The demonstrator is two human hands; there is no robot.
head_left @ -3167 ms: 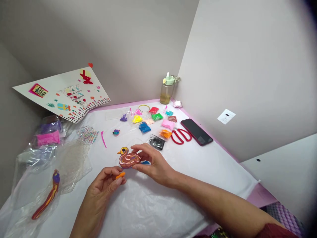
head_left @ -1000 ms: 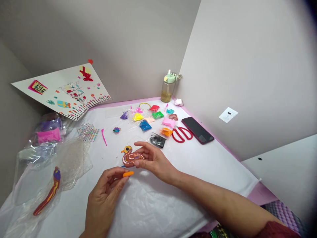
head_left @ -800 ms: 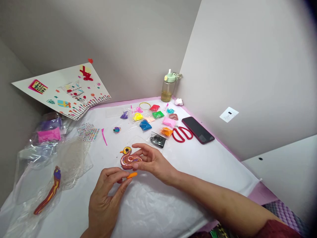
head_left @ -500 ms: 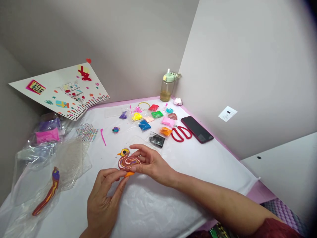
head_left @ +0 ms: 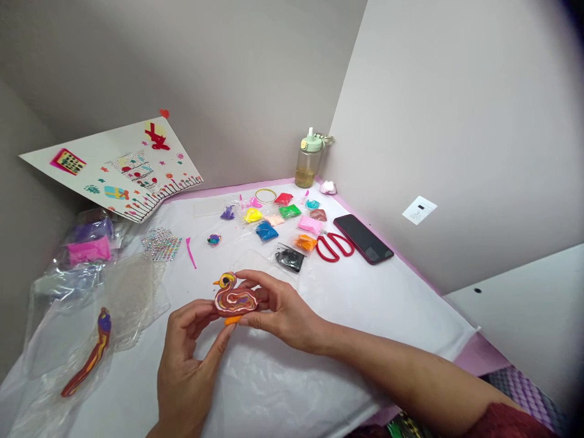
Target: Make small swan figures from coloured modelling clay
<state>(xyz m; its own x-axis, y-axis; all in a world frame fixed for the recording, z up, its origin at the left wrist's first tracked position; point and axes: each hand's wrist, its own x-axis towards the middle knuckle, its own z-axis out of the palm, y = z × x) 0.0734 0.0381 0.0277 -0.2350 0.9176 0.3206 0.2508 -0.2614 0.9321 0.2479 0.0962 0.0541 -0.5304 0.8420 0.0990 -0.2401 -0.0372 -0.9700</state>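
Note:
A clay duck point(head_left: 235, 300) with a swirled brown, white and purple body, yellow head, black eye and orange beak is held upright between both hands. Under its body sits a flat orange clay piece point(head_left: 232, 320). My left hand point(head_left: 194, 347) grips the duck from the left, its thumb at the orange piece and its fingers behind the body. From the right, my right hand point(head_left: 280, 310) has its thumb at the lower edge and its fingers behind the back and head. Those fingertips are partly hidden by the duck.
Several clay packets, among them a black one point(head_left: 289, 258), lie beyond the hands near red-handled scissors point(head_left: 334, 246) and a phone point(head_left: 363, 238). A bottle point(head_left: 307, 159) stands at the back. Leftward are plastic sheets point(head_left: 128, 298), a rolled clay strip point(head_left: 89, 359) and a decorated board point(head_left: 137, 176).
My left fingers have moved from the duck's front lower edge to its left side and behind. My right fingers have shifted off the body's face, so more of the swirl shows.

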